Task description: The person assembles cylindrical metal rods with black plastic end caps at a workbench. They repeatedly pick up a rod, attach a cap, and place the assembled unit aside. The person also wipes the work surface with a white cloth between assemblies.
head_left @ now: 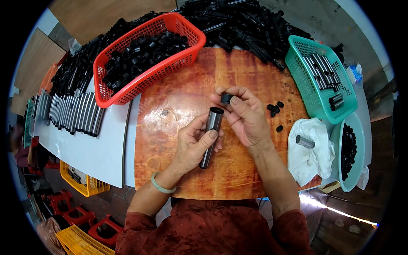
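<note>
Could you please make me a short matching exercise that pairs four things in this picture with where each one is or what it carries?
Things
1. Red rectangular perforated plastic basket
2. Long metallic-grey tube
3. Small black cylindrical cap
4. Crumpled white cloth

Places or states
A. Held in the left hand, its open upper end showing
B. Lying beneath a short grey tube
C. Filled with many loose black parts
D. Held at the fingertips of the right hand

Pairs: 1-C, 2-A, 3-D, 4-B
</note>
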Demonstrator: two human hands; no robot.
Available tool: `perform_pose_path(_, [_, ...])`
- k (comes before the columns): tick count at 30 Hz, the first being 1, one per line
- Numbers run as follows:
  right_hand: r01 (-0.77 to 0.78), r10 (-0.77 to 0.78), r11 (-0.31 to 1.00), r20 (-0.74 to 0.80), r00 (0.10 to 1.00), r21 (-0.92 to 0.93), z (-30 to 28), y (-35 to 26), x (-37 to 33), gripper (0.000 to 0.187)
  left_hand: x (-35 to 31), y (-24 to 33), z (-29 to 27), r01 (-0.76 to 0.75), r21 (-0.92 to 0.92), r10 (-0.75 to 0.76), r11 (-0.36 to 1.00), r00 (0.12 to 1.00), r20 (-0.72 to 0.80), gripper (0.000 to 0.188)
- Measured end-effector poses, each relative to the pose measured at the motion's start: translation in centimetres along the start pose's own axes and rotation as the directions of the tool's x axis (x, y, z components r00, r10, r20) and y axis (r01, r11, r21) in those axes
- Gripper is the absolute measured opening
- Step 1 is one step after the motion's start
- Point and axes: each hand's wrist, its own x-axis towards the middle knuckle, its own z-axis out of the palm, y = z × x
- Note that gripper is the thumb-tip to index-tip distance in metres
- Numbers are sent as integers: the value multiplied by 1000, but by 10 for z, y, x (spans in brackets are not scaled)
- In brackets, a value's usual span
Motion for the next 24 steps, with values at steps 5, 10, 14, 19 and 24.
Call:
perform_pose_path(5, [39,-38,999,20,999,-19,4,7,-3,16,-2,0,6,-2,20,3,1000,1000,-17,45])
perform_pose_path(10, [37,-31,994,66,997,-102,3,10,-4,18,-2,0,3,-35,50,35,998,999,-5,44])
perform_pose_path(14, [64,-56,992,66,996,-111,6,12,-4,17,-2,2,5,-48,57,48,997,999,-12,43])
perform_pose_path(19, [151,-126,964,124,984,-219,5,13,-4,16,-3,2,5,-48,86,50,995,999,-19,43])
perform_pose_path(24, [191,-139,897,158,978,-398,7,9,-5,13,-2,1,0,-11,21,11,1000,1000,20,45])
